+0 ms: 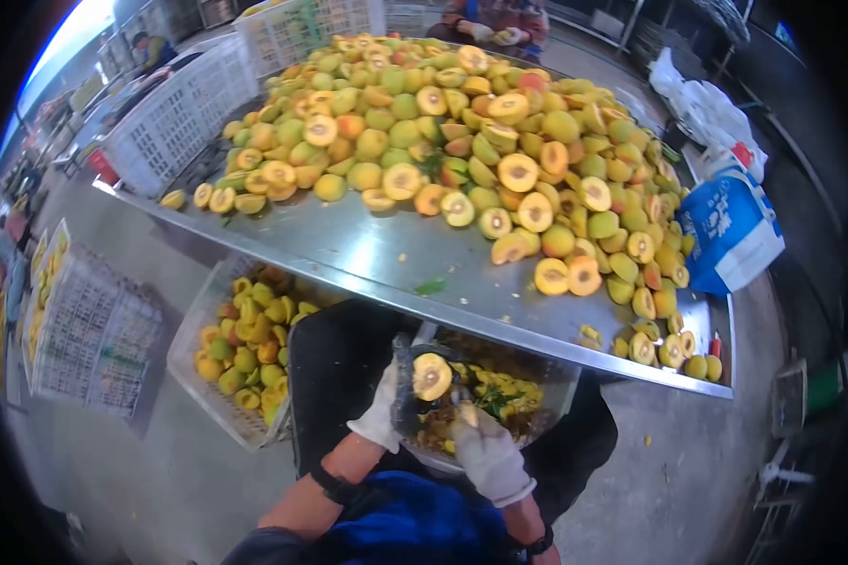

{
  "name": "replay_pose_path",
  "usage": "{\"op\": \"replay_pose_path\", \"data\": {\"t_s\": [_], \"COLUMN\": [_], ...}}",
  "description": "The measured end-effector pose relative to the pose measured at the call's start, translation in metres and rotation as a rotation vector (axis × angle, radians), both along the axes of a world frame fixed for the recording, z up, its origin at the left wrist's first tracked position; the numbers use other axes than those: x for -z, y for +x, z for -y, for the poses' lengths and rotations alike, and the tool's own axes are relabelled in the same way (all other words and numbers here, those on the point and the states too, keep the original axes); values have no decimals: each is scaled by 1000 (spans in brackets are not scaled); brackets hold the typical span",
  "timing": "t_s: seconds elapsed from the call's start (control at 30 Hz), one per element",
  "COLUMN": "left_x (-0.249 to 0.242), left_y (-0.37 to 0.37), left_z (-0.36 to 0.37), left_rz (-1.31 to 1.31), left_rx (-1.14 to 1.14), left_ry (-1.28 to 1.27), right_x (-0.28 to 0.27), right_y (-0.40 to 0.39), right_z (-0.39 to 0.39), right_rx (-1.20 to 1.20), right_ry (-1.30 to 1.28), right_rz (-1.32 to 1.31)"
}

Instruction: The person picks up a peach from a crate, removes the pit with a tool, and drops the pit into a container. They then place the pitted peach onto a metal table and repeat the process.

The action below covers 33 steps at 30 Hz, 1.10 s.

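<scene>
My left hand [386, 407], in a white glove with a dark palm, is closed around a halved peach [432, 377]. Its pale cut face, with the pit area in the middle, is turned up toward me. Just right of it my right hand [491, 461], also gloved, has its fingers curled together. A small tan piece shows at its fingertips, too small to identify. Both hands are over a bin [563, 395] between my knees, which holds yellow scraps and green leaves.
A metal table [349, 240] in front bears a big heap of whole and halved peaches [396, 132]. A crate of peach pieces [203, 311] stands at lower left. White crates [184, 108] and a blue-and-white bag [730, 226] flank the heap. Another person's hands [495, 35] are across the table.
</scene>
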<state>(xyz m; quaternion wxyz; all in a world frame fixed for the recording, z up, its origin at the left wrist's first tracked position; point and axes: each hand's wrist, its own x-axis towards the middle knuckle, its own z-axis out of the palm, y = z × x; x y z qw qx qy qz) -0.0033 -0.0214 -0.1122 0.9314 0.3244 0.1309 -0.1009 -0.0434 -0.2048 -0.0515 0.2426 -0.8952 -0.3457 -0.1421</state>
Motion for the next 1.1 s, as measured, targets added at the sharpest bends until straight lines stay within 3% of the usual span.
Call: {"op": "replay_pose_path", "data": {"t_s": [0.07, 0.13, 0.17, 0.27, 0.4, 0.43, 0.47, 0.5, 0.53, 0.6, 0.63, 0.7, 0.73, 0.77, 0.83, 0.93, 0.97, 1.07, 1.1], "left_x": [-2, -9, -10, 1, -25, -39, -42, -44, -46, -46, -36, -33, -31, -30, -32, -20, -26, -12, -23], "left_y": [-2, -6, -7, -8, -11, -12, -7, -8, -4, -2, 0, 0, -1, 0, 2, 14, 21, 37, 39], "left_z": [1, 3, 3, 3, 14, 17, 12, 18, 14, 17, 20, 18, 15, 11, 4, -10, -18, -24, -28], "left_rz": [69, 139, 154, 168, 3, -57, 153, -23, -2, 60, 84, 141, 152, 166, 173, 389, 316, 519, 487], "left_rx": [9, -12, 1, -33, -118, -134, -155, -157, -114, -155, -170, -199, -161, -121, -27, 203, 411, 564, 683], "left_ry": [92, 252, 152, 246, 397, 403, 607, 564, 499, 540, 608, 694, 691, 686, 666, 874, 758, 725, 847], "right_x": [-15, -9, -7, -4, -11, -1, 15, 21, 21, 15, 37, 37, 36, 37, 36, 27, 31, 35, 28], "right_y": [2, 8, 9, 11, 11, 8, 3, 3, 10, 11, 13, 14, 12, 8, 8, 4, 2, -1, -2], "right_z": [-16, -23, -26, -32, -37, -38, -39, -41, -39, -40, -36, -33, -32, -29, -25, -28, -24, -23, -28], "right_rx": [163, 179, 183, 216, 246, 290, 325, 218, 260, 173, 132, 100, 89, 11, 21, 115, 157, 273, 320], "right_ry": [212, 253, 273, 356, 307, 266, 230, 141, 292, 368, 324, 334, 338, 238, 202, 329, 378, 527, 584], "right_rz": [-660, -729, -764, -788, -760, -693, -626, -388, -803, -756, -689, -828, -902, -704, -836, -1051, -1197, -1427, -1464]}}
